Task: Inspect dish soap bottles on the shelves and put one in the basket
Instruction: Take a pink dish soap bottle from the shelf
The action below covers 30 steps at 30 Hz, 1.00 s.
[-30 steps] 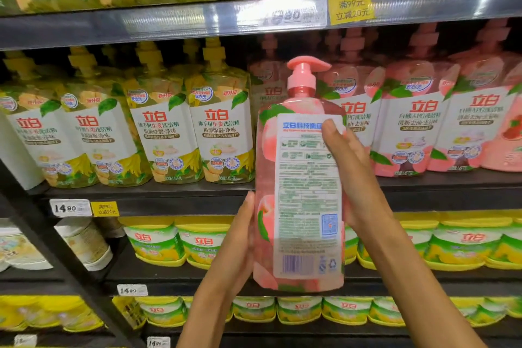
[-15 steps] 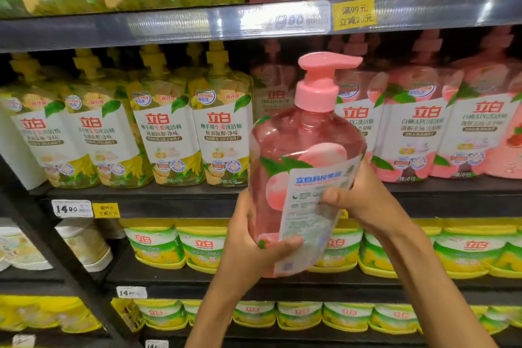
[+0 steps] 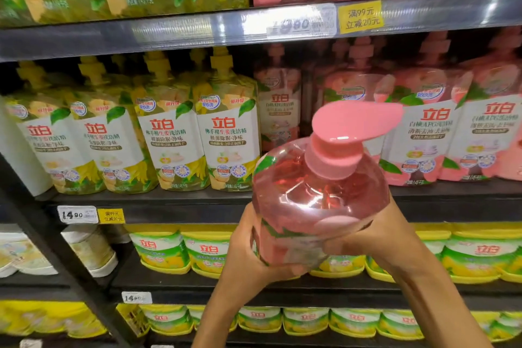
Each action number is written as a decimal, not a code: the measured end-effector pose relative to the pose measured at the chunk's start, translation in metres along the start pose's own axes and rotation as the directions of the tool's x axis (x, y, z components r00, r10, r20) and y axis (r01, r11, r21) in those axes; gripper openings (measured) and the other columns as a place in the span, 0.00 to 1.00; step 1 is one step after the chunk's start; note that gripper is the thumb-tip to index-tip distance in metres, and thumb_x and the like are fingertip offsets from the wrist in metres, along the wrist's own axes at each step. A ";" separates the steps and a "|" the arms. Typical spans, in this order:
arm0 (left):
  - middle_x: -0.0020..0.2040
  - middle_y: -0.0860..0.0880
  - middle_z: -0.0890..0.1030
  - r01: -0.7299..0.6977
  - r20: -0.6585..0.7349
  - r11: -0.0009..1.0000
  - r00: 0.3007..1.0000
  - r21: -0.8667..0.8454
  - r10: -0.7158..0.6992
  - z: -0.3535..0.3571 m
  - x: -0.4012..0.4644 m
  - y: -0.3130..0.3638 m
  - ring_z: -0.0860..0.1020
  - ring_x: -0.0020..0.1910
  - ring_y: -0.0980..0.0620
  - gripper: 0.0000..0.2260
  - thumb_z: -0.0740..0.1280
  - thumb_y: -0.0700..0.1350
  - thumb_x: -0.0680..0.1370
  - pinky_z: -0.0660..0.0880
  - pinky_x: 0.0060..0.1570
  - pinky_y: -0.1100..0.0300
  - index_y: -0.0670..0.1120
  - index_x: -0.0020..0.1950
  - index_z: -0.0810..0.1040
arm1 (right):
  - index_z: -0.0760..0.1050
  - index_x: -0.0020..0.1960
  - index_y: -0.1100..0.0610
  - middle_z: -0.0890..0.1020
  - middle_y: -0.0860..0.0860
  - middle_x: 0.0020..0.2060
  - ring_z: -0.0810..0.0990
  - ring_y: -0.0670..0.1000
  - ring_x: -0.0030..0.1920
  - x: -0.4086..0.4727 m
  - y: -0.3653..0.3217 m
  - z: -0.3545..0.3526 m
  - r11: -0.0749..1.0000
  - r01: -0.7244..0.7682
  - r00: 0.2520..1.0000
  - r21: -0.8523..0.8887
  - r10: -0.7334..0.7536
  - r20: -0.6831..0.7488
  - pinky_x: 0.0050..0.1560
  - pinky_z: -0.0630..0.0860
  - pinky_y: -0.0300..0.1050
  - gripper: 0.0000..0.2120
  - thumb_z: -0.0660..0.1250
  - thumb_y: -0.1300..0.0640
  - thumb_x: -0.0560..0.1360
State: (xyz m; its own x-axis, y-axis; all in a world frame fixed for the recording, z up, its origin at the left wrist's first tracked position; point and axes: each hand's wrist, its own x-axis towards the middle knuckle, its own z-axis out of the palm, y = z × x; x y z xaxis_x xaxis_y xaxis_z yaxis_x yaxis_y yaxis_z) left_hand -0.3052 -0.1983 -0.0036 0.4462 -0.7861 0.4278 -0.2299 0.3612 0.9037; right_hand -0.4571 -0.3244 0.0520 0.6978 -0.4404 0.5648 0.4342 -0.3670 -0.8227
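Note:
I hold a pink dish soap bottle [image 3: 319,200] with a pink pump head in front of the shelves, tipped so its top leans toward me and its label is mostly hidden. My left hand [image 3: 248,254] grips its lower left side from below. My right hand [image 3: 375,240] clasps its lower right side. Behind it, the middle shelf carries yellow dish soap bottles [image 3: 226,133] on the left and pink dish soap bottles [image 3: 435,133] on the right. No basket is in view.
The middle shelf edge [image 3: 180,206] bears a 14.90 price tag [image 3: 76,215]. Below it stand yellow-green soap tubs [image 3: 161,251]. The upper shelf rail [image 3: 175,34] holds a yellow promotion tag [image 3: 360,17]. A dark upright post [image 3: 56,243] slants down at left.
The bottle has tilted from upright with its back label facing me to top-forward, and came closer. My right hand slid from the label's upper edge down to the bottle's lower side.

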 end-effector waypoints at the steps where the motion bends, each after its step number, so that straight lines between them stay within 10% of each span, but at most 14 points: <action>1: 0.51 0.47 0.85 0.006 -0.005 1.000 1.000 -0.021 -0.006 0.001 0.000 0.002 0.83 0.50 0.49 0.43 0.83 0.57 0.53 0.79 0.42 0.63 0.35 0.60 0.74 | 0.72 0.66 0.50 0.82 0.46 0.57 0.81 0.45 0.58 0.001 -0.002 0.002 1.000 0.013 1.000 0.020 -0.013 -0.008 0.52 0.78 0.36 0.44 0.82 0.53 0.52; 6: 0.54 0.49 0.84 0.016 -0.026 0.993 0.999 -0.119 -0.019 0.010 0.000 0.007 0.83 0.53 0.50 0.38 0.80 0.59 0.59 0.79 0.46 0.62 0.42 0.61 0.74 | 0.72 0.65 0.42 0.84 0.45 0.56 0.83 0.47 0.56 0.012 -0.009 0.007 0.983 -0.043 0.999 0.178 0.043 0.007 0.49 0.80 0.38 0.33 0.80 0.46 0.62; 11: 0.57 0.46 0.83 0.081 0.061 0.975 0.996 -0.209 -0.070 0.012 -0.001 0.010 0.81 0.56 0.44 0.31 0.78 0.62 0.60 0.80 0.49 0.56 0.54 0.60 0.77 | 0.65 0.69 0.57 0.86 0.50 0.52 0.85 0.50 0.52 0.021 -0.006 0.007 0.966 -0.166 0.984 0.200 0.176 -0.030 0.46 0.81 0.42 0.50 0.82 0.41 0.55; 22: 0.54 0.62 0.82 0.246 0.110 0.969 0.964 -0.020 -0.243 0.011 -0.003 0.016 0.80 0.56 0.59 0.35 0.62 0.76 0.61 0.77 0.53 0.62 0.58 0.61 0.74 | 0.73 0.62 0.57 0.85 0.55 0.51 0.85 0.56 0.51 0.012 -0.008 0.021 0.928 -0.054 0.955 0.369 0.156 -0.253 0.43 0.82 0.47 0.29 0.75 0.57 0.62; 30: 0.55 0.52 0.84 0.324 0.033 0.885 0.942 -0.334 -0.333 0.028 -0.001 0.011 0.82 0.56 0.52 0.29 0.57 0.77 0.66 0.79 0.52 0.58 0.63 0.55 0.81 | 0.67 0.73 0.53 0.78 0.48 0.66 0.76 0.47 0.66 0.026 -0.018 0.010 0.953 -0.124 0.961 0.275 0.184 -0.205 0.66 0.73 0.45 0.32 0.66 0.39 0.73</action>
State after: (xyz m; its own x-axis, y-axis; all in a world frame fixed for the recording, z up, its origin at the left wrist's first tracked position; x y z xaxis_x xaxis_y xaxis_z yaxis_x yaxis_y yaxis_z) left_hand -0.3325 -0.2075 0.0058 0.4680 -0.8778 0.1020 0.2300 0.2324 0.9450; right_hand -0.4408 -0.3207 0.0811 0.6338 -0.6592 0.4047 0.4841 -0.0700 -0.8722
